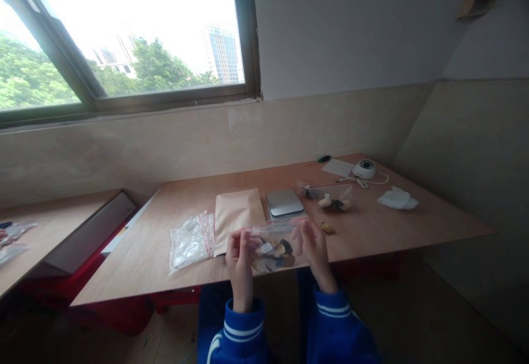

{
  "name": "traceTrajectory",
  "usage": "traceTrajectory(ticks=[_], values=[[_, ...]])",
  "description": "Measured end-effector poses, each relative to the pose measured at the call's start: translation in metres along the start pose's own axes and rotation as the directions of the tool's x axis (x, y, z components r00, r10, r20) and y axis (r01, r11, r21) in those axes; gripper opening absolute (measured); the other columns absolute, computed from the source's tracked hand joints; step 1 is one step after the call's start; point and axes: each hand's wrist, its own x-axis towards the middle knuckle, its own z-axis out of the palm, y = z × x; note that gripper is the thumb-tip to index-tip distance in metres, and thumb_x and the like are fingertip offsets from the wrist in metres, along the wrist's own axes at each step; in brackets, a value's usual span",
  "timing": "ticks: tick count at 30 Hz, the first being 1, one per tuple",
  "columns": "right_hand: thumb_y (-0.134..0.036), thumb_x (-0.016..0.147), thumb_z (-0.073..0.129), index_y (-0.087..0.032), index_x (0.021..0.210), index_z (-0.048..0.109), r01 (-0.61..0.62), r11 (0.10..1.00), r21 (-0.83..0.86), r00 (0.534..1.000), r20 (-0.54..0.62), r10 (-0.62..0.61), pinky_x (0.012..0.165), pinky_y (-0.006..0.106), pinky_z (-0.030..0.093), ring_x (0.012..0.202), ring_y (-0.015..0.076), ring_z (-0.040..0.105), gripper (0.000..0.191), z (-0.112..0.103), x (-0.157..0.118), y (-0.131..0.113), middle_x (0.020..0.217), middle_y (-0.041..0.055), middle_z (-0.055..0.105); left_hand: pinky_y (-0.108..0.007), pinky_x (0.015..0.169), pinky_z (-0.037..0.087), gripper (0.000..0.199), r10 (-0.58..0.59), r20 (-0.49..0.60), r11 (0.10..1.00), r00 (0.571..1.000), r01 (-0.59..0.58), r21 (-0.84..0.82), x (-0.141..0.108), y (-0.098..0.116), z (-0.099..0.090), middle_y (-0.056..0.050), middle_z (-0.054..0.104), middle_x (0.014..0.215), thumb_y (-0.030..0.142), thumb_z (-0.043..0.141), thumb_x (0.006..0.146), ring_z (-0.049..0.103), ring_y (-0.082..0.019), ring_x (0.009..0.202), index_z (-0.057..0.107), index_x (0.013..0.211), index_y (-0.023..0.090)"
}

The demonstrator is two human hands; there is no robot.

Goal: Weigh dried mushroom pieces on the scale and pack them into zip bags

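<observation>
Head view: a clear zip bag (275, 245) of dark and pale pieces is gripped by both hands, left (238, 256) and right (314, 249); empty bags (190, 240) and a brown envelope (238, 216) are seen beside it on the bench (413, 226).

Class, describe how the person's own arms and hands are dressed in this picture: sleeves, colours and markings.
Both the left hand and the right hand are bare, with no gloves. The arms wear bright blue long sleeves with ribbed cuffs, each cuff crossed by two thin white stripes.

Kraft envelope (238, 216), scale (284, 202), tissue (397, 198)
</observation>
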Motion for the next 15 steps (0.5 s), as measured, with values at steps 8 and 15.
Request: traceTrajectory(ticks=[8,15], values=[[-0.049,0.087,0.054,-0.020,0.091,0.062,-0.017,0.997,-0.069,0.985,0.169,0.028,0.042,0.019,0.041,0.041,0.0066,0.050,0.031,-0.013,-0.001,-0.009,0.073,-0.0003,0.063,-0.022,0.058,0.052,0.028,0.052,-0.107,0.998,0.993,-0.050,0.027,0.005,0.002,-0.004,-0.002,0.070,0.073,0.044,0.062,0.081,0.066,-0.014,0.064,0.061,0.089,0.018],[-0.045,0.086,0.056,-0.021,0.095,0.063,0.044,0.994,-0.100,0.994,0.103,-0.034,0.042,0.020,0.046,0.045,0.0090,0.054,0.027,-0.027,-0.005,-0.015,0.070,-0.0009,0.062,-0.025,0.071,0.051,0.028,0.128,-0.122,0.988,0.984,-0.115,0.104,0.004,-0.003,-0.001,-0.003,0.071,0.087,0.042,0.064,0.080,0.066,-0.016,0.078,0.067,0.091,0.017]])
